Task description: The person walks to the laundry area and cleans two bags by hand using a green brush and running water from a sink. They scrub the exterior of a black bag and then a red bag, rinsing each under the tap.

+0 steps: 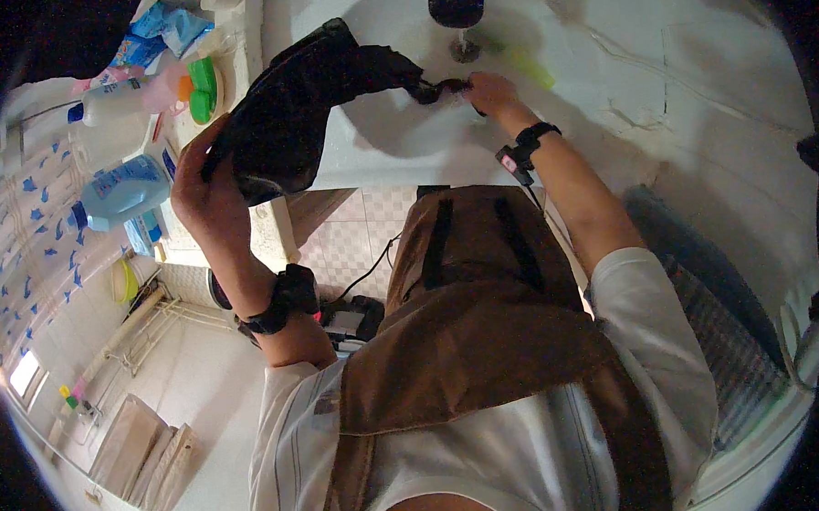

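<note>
A black fabric article (287,117), its exact kind unclear, stretches from the counter's side to over the white washbasin (392,164). My left hand (200,175) grips its wide, folded end, with the fingers partly hidden behind the cloth. At the other side, my right hand (493,94) is closed around its narrow, twisted end, above the basin bowl. The black faucet (457,3) juts over the bowl just beyond my right hand, and a thin stream of water seems to fall toward the drain (464,51).
Left of the basin, a ledge (223,233) carries a blue detergent bottle (125,189), a pale bottle with a blue cap (111,101), a green brush (202,90) and blue plastic packs (163,33). A patterned curtain (34,224) hangs beyond. Dark cloth (698,277) hangs at right.
</note>
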### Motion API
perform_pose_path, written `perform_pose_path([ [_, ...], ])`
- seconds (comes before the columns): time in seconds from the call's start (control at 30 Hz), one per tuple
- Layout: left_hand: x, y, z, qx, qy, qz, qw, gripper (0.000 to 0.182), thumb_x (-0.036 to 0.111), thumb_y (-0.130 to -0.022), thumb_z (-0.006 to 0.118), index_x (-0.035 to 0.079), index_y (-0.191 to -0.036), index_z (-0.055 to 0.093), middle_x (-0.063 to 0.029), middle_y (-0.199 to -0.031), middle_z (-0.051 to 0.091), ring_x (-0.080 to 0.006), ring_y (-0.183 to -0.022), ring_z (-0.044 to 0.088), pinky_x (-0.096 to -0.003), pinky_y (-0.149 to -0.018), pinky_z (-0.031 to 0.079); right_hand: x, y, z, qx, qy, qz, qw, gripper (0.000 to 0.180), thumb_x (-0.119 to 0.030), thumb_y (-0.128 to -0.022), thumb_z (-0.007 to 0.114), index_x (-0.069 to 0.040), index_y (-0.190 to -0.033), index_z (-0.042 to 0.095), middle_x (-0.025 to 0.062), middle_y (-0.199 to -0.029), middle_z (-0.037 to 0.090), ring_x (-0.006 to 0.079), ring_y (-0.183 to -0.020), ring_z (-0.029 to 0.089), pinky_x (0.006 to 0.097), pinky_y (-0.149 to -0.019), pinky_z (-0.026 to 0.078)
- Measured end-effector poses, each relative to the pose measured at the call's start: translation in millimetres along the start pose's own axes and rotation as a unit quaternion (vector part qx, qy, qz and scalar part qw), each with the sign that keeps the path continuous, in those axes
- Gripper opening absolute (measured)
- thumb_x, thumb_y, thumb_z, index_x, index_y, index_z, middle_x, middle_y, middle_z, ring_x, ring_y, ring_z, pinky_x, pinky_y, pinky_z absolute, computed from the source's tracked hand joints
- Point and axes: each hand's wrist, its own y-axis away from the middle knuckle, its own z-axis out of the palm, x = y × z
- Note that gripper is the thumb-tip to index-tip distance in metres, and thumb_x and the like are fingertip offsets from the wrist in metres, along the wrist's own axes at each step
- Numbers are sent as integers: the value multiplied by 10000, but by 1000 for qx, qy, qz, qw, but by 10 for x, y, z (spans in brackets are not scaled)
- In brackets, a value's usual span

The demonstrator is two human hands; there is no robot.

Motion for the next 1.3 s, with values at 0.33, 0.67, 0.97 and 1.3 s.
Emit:
perform_pose_path([
  [0.33, 282, -49, 689, -109, -279, 72, 951, 326, 61, -818, 547, 138, -1110, 669, -117, -1034, 672, -347, -937, 643, -405, -813, 505, -167, 530, -391, 246, -784, 97, 561, 490, -444, -889, 620, -107, -1238, 551, 172, -1020, 654, 326, -868, 667, 537, -819, 544],
  [0.67, 249, 102, 901, -194, -346, 39, 917, 283, 129, -870, 529, 165, -1116, 664, -134, -1030, 682, -371, -950, 642, -437, -801, 512, -667, 108, -511, 104, -794, -102, 590, 436, -409, -936, 575, -72, -1213, 572, 129, -1156, 641, 307, -1021, 622, 448, -906, 507],
  [0.97, -99, -77, 1062, -203, -420, 85, 880, 323, 61, -845, 466, 159, -1091, 650, -98, -959, 689, -331, -906, 652, -449, -731, 524, -796, 68, -470, -10, -767, -79, 636, 302, -230, -906, 635, -104, -1176, 586, 74, -1039, 679, 285, -939, 655, 429, -911, 506],
  [1.3, -261, -307, 1237, -325, -333, 231, 854, 334, 96, -821, 550, 176, -1119, 678, -108, -954, 682, -326, -937, 641, -419, -796, 528, -648, 98, -453, 90, -721, -95, 680, 255, -194, -893, 613, -130, -1140, 615, 57, -1121, 647, 232, -1044, 618, 411, -888, 516],
])
